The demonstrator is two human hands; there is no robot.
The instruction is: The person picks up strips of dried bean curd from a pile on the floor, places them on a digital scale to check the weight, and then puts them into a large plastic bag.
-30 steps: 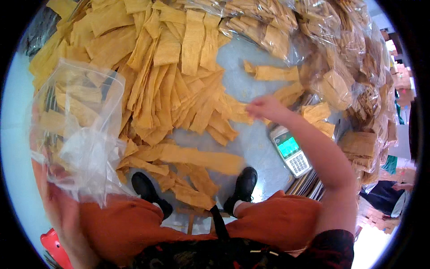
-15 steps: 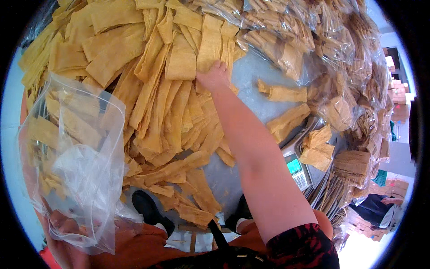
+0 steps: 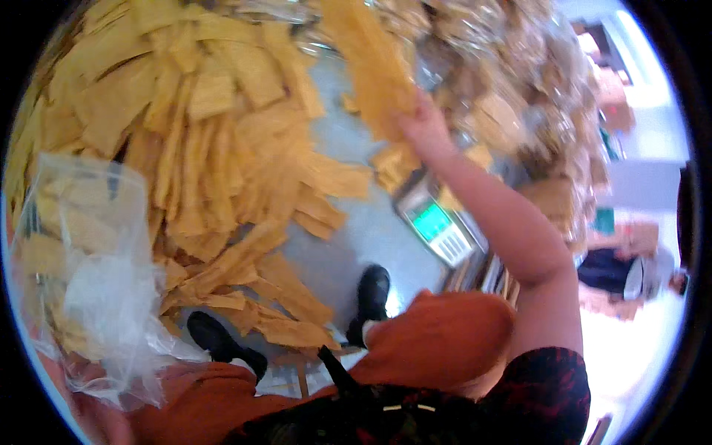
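My right hand (image 3: 426,122) is closed on the near end of a long yellow strip (image 3: 371,70), apparently dried tofu skin, raised over the table's right side and blurred by motion. A broad heap of similar strips (image 3: 200,141) spreads to its left. At the lower left stands a clear plastic bag (image 3: 111,297) with yellow pieces showing in or through it. My left hand (image 3: 93,411) is low beside the bag, blurred and partly hidden by the plastic, so its fingers do not show clearly. Below my right forearm sits a scale (image 3: 445,237) with a lit green display.
Filled clear bags (image 3: 489,44) of brownish strips are piled at the far right. Loose yellow pieces (image 3: 393,167) lie by the scale on the grey tabletop (image 3: 315,256). Another person (image 3: 630,271) and stacked boxes (image 3: 634,237) are in the right background.
My right hand has moved right from the heap, carrying a long yellow strip toward the scale side. The view has shifted, baring more of the scale. The bag stays at the lower left.
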